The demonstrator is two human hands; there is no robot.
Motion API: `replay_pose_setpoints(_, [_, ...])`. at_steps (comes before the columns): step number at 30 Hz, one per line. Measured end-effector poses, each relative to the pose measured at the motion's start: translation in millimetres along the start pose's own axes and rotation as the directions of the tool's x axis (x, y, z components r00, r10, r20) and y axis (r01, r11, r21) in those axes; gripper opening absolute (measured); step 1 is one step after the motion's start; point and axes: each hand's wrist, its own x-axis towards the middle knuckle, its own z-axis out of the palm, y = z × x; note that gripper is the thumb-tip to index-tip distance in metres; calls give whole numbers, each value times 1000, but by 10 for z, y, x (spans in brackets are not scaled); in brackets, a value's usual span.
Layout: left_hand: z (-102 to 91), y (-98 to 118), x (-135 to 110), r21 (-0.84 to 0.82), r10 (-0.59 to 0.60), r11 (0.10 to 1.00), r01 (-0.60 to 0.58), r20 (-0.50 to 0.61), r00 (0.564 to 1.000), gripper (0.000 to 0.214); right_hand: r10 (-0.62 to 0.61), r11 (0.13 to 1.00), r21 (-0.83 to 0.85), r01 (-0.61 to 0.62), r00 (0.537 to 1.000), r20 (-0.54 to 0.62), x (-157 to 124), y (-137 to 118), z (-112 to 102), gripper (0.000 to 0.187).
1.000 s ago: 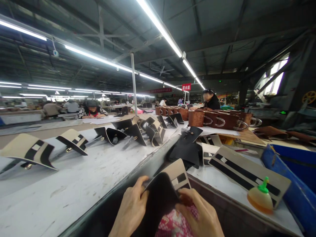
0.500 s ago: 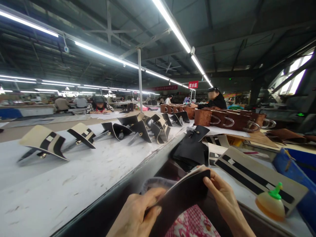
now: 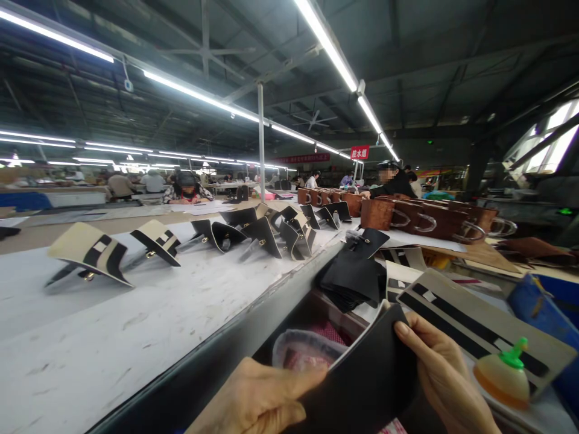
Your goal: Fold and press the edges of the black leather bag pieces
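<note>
While two bare hands work at the bottom of the view, a bent black panel (image 3: 362, 392) with a pale edge sits between them at five o'clock from the centre. At six o'clock, the left hand (image 3: 253, 398) has its grip on the panel's left edge, thumb low. At four o'clock, the right hand (image 3: 446, 367) has its grip around the upper right corner, thumb on the black face. Just beyond the panel's left edge is a clear-rimmed tub (image 3: 310, 345). Farther out at four o'clock lie a black stack (image 3: 353, 277), a striped beige panel (image 3: 479, 325) and a green-nozzled bottle (image 3: 504, 377) of amber liquid. Toward eight o'clock spreads a white tabletop (image 3: 113, 337), bearing folded cream-and-black pieces (image 3: 81, 244). Brown bags (image 3: 377, 215) stand at three o'clock.
</note>
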Motion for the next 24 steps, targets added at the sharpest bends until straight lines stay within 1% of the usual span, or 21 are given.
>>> replay_pose_setpoints(1, [0, -6, 4, -21, -10, 1000, 9, -6, 1000, 35, 16, 1000, 18, -16, 1000, 0, -6, -31, 5, 38])
replay_pose_setpoints(3, [-3, -21, 20, -79, -56, 995, 55, -8, 998, 32, 9, 1000, 27, -9, 1000, -5, -18, -92, 7, 37])
replay_pose_setpoints(6, [-28, -62, 44, -203, -154, 966, 158, 35, 987, 30, -72, 997, -31, 72, 997, -15, -58, -179, 5, 33])
replay_pose_setpoints(8, [-50, -108, 54, -257, -194, 944, 206, 69, 979, 34, -146, 985, -98, 143, 989, -26, -104, -236, 15, 31])
replay_pose_setpoints(9, [-59, -135, 56, -256, -208, 942, 219, 68, 976, 37, -184, 974, -137, 178, 982, -36, -130, -264, 26, 30])
replay_pose_setpoints(11, [-72, -194, 62, -200, -225, 953, 226, 27, 974, 39, -265, 944, -217, 247, 962, -60, -182, -315, 59, 30])
replay_pose_setpoints(13, [-75, -241, 74, -119, -230, 967, 225, -34, 973, 33, -371, 896, -293, 334, 925, -80, -224, -356, 104, 28])
replay_pose_setpoints(15, [-62, -263, 95, -70, -231, 971, 227, -62, 971, 26, -468, 839, -355, 412, 879, -87, -250, -384, 153, 27])
replay_pose_setpoints(17, [-27, -261, 122, -61, -222, 974, 217, -92, 971, 27, -523, 796, -405, 449, 848, -87, -259, -395, 193, 26])
replay_pose_setpoints(20, [63, -240, 154, -70, -180, 983, 169, -209, 961, 28, -509, 801, -424, 423, 854, -110, -236, -385, 200, 26])
replay_pose_setpoints(22, [121, -226, 160, -57, -140, 990, 129, -280, 950, 26, -457, 843, -374, 385, 881, -123, -199, -367, 168, 28])
replay_pose_setpoints(24, [151, -214, 151, -59, -98, 995, 85, -284, 954, 25, -375, 899, -293, 327, 919, -125, -159, -347, 127, 32])
